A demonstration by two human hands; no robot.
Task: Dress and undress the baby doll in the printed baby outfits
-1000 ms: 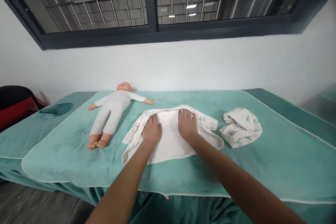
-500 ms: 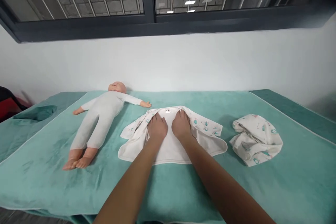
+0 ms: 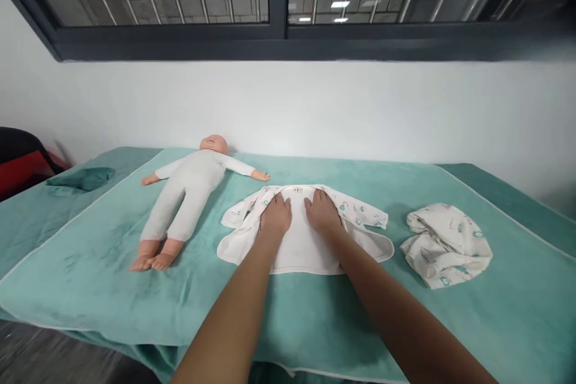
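A small white baby shirt (image 3: 301, 258) lies spread open on the green cover, its plain inside facing up and its printed sleeves out to both sides. My left hand (image 3: 275, 216) has its fingers curled on the left front panel by the neckline. On the opposite panel my right hand (image 3: 322, 213) grips in the same way, thumb toward the middle. A small label shows at the collar between them. To the left a baby doll (image 3: 191, 183) in a white suit lies on its back, arms out. At right sits a bunched printed white cloth (image 3: 447, 246).
The green cover (image 3: 112, 294) has a pale piped edge and spreads over the whole bed. Behind it rise a white wall (image 3: 315, 108) and a dark-framed window (image 3: 180, 43) with bars. A red and black object (image 3: 24, 168) stands at far left, near a folded green cloth (image 3: 83, 180).
Both hands have moved closer together along the shirt's neckline, and the collar label has come into fuller view. The shirt lies flatter. The camera has shifted; doll and bunched cloth stay put.
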